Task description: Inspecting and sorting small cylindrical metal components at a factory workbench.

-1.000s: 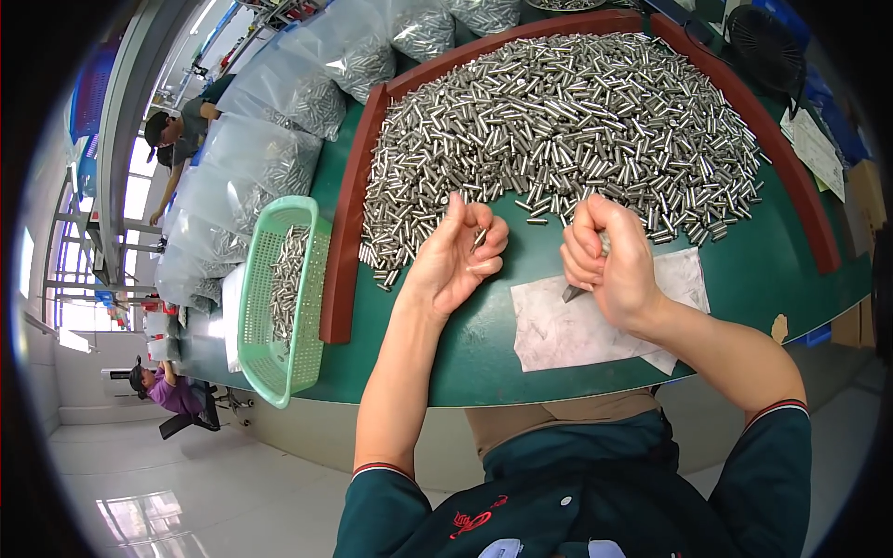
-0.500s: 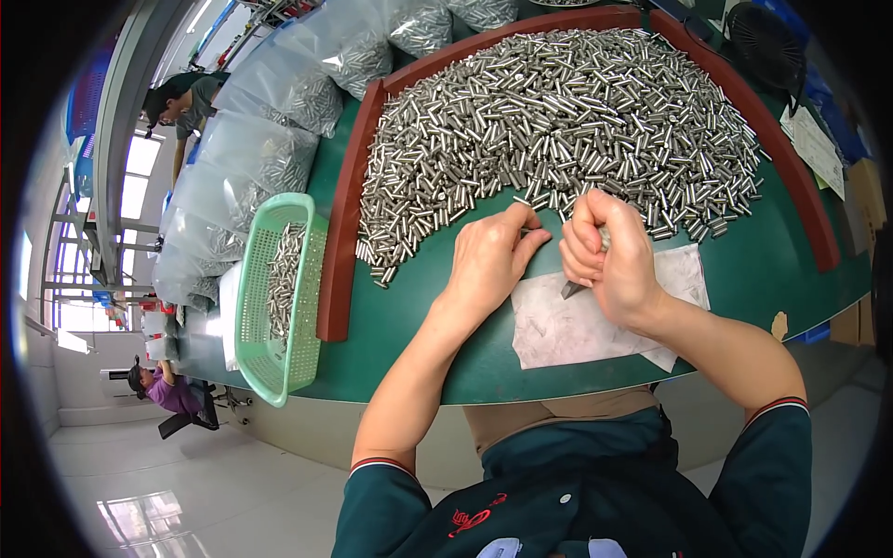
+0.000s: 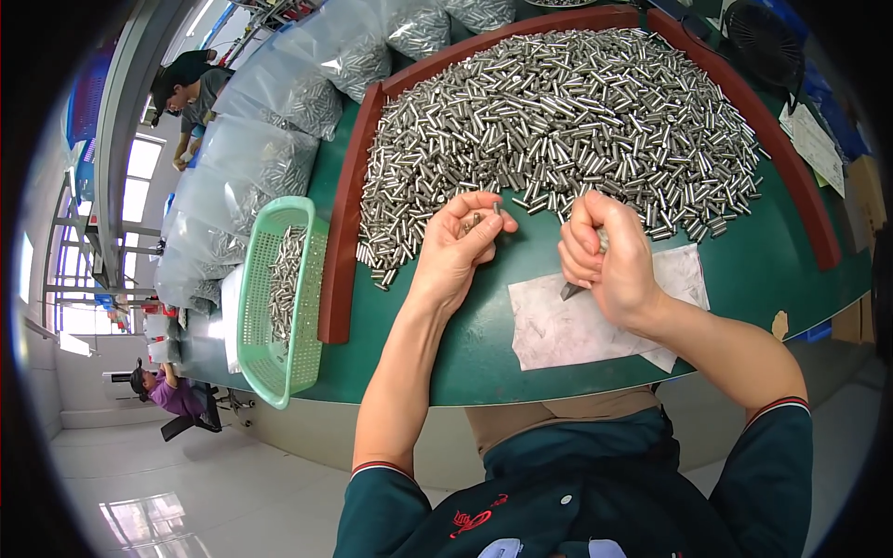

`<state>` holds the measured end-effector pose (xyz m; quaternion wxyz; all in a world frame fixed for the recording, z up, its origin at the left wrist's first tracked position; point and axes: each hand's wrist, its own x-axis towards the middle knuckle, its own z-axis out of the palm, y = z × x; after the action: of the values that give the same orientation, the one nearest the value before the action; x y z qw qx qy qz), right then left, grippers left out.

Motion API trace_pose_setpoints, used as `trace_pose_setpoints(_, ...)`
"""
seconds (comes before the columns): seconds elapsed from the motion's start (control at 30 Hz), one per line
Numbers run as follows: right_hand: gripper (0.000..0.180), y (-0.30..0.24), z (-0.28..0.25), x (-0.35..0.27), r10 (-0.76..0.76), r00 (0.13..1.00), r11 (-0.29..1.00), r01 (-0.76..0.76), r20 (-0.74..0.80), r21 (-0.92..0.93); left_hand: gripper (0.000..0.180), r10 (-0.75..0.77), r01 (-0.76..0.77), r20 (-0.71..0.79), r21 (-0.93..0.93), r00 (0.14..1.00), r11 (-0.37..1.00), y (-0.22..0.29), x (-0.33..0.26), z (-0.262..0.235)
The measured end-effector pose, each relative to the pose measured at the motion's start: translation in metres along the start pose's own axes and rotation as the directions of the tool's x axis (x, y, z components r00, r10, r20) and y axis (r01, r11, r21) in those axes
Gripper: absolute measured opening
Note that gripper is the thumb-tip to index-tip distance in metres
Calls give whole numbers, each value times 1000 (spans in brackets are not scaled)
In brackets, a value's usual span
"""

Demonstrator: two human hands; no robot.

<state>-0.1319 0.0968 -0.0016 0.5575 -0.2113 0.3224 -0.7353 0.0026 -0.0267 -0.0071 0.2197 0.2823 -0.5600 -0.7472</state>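
Observation:
A wide heap of short metal pins (image 3: 558,112) covers the table ahead of me. At the heap's near edge my left hand (image 3: 448,249) is turned partly palm up, closed on a few metal pins (image 3: 497,208). One pin is pinched between thumb and fingertip; others lie in the curled fingers. My right hand (image 3: 614,260) is a fist round a tool whose flat grey end (image 3: 570,291) sticks out below it. Something pale shows at the top of the fist; the rest of the tool is hidden. That fist is above a smudged white cloth or paper (image 3: 558,330).
Red-brown rails (image 3: 340,242) border the heap. A green perforated basket (image 3: 246,325) holding pins stands to the left. Clear bags of metal parts (image 3: 279,158) line the far left. A black fan (image 3: 765,42) is at the far right. Two other people are at the left.
My left hand has moved left and rolled from palm down to partly palm up, showing the pins in its fingers. The right hand stays nearly still. A person at far left has shifted.

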Motion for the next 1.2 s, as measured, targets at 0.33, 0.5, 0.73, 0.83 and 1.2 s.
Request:
trace_pose_setpoints(0.33,36,0,3,0,11,1000,999,-12,-26,-36,10,-26,24,28,99,999,995,-2,0,-2)
trace_pose_setpoints(0.5,35,-1,3,0,9,1000,999,-10,-24,-43,11,-30,27,46,68,998,997,-2,1,-2)
trace_pose_setpoints(0.73,35,-1,3,-1,15,999,999,-16,-33,-40,13,-110,123,105,-132,988,983,2,0,-3)
trace_pose_setpoints(0.83,36,-1,4,-1,14,999,999,-15,-33,-37,16,-97,109,107,-111,989,988,3,-1,-3)
trace_pose_setpoints(1.2,37,0,1,0,11,1000,1000,-11,-10,-5,12,478,-308,38,810,877,500,-6,8,11)
